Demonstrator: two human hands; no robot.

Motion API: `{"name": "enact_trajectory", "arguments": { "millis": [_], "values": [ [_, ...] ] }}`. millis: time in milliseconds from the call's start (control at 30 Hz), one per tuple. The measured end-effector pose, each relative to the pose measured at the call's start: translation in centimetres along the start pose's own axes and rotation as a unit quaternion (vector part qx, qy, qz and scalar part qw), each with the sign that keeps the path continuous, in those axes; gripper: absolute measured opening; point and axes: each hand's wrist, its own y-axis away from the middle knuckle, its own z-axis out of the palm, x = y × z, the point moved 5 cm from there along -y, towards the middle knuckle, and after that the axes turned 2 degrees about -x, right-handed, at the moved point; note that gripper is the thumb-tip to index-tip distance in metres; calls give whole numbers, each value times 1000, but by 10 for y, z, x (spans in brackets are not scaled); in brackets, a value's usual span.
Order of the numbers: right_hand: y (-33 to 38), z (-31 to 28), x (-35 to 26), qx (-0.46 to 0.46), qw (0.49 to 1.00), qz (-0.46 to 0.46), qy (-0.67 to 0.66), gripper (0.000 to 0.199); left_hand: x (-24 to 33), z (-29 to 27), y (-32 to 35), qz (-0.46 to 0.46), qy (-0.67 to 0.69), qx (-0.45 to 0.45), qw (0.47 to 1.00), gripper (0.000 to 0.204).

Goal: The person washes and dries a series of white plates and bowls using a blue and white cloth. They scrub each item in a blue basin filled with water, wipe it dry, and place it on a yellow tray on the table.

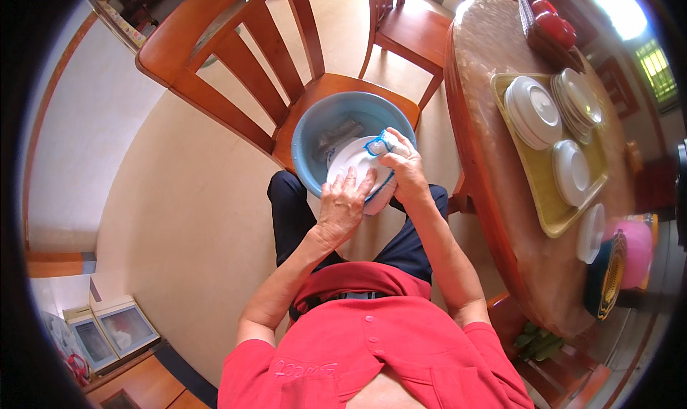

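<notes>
A white plate [361, 153] is tilted over the near side of a light-blue basin [306, 133]. My left hand [342, 207] is at the plate's near edge, its fingers spread over the plate's face; the thumb's grip is partly hidden. At the plate's right rim, my right hand [405, 167] is closed on a white cloth with blue edging [378, 145]. A pale pinkish part, perhaps the same cloth, shows below the plate. Inside the basin, left of the plate, lies something greyish and clear [338, 135] that I cannot make out.
The basin stands on a wooden chair [325, 87] in front of my knees. To the right, a wooden table [476, 87] bears a yellow tray [547, 223] with stacked white plates [537, 112], a basket of red things [551, 22] and, nearer, a pink container [635, 251]. Another chair [411, 37] stands behind.
</notes>
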Motion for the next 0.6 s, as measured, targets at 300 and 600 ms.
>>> {"name": "enact_trajectory", "arguments": {
  "millis": [300, 600],
  "values": [
    [6, -31, 10, -50, 971, 51, -226, 39, -50, 2, -6, -259, 734, 113, 618, 64],
    [7, -30, -10, 18, 993, -44, 105, 34, -68, 28, -4, -260, 780, 7, 569, 45]
  ]
}}
